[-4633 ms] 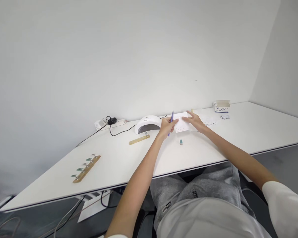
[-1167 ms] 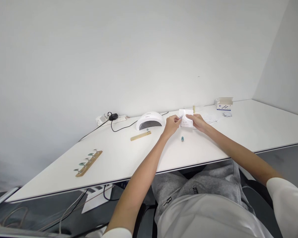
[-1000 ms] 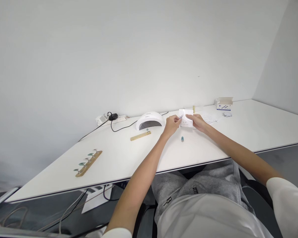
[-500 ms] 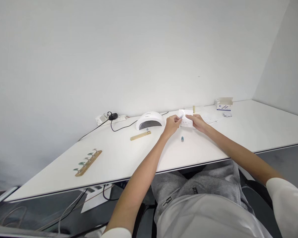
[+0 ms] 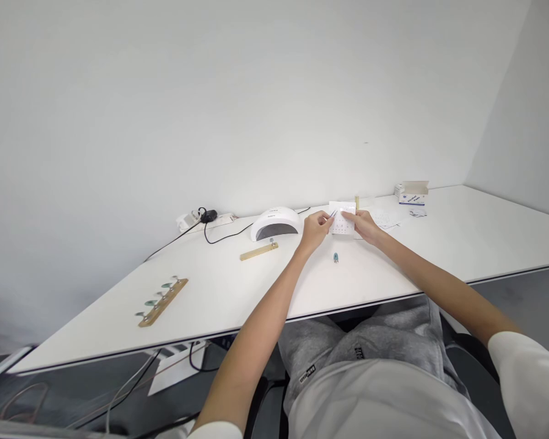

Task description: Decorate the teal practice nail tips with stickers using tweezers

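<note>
A small white sheet with rows of tiny printed marks [image 5: 342, 228], which looks like a sticker sheet, is held up over the table. My right hand [image 5: 365, 225] grips its right edge, with the thumb across the front. Closed around slim blue tweezers [image 5: 333, 214], my left hand [image 5: 316, 229] is at the sheet's left side. The tweezers' tips point at the sheet's front; whether they pinch anything is too small to tell. Below the sheet, a small teal piece like a false nail [image 5: 335, 258] lies on the white table [image 5: 348, 280].
A white nail lamp [image 5: 277, 221] stands left of my hands. In front of it lies a wooden strip [image 5: 258, 251] with one small stand. Farther left is a wooden rack [image 5: 165, 303] with several nail tips. An opened box [image 5: 413, 194] and papers [image 5: 384, 219] are at right.
The sheet has tilted slightly, and its glare has shifted so more printed marks show. My hands keep nearly the same places and grips.
</note>
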A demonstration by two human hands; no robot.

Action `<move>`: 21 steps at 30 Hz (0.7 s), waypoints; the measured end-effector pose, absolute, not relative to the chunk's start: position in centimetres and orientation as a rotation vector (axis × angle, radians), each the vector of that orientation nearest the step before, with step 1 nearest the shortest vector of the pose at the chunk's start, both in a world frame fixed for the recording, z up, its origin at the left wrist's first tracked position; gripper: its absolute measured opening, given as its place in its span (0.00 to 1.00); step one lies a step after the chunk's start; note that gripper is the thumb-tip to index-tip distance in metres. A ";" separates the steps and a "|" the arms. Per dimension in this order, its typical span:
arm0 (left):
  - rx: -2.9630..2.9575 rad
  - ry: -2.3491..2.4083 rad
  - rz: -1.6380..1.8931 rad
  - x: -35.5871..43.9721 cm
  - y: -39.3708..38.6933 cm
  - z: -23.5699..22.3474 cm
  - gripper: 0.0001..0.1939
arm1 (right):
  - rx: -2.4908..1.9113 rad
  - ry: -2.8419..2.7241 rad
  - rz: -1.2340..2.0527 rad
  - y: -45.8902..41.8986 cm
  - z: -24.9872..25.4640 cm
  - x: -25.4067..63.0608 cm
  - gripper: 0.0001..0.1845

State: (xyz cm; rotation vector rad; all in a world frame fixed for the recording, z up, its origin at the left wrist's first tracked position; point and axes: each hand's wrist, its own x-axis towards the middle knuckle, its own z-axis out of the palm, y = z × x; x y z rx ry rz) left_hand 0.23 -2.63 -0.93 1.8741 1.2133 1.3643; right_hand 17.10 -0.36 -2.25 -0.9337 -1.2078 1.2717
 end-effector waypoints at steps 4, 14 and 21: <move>1.662 1.148 1.393 -0.3 -2.2 -0.6 0.13 | -0.943 -1.249 1.194 0.2 -2.6 17.5 0.17; 1.540 1.042 1.353 -0.4 -2.1 -0.5 0.14 | -0.926 -1.302 1.040 0.8 -2.7 18.0 0.22; 1.689 1.119 1.334 -0.9 -1.8 -0.3 0.12 | -0.958 -1.361 1.019 0.4 -1.8 18.6 0.18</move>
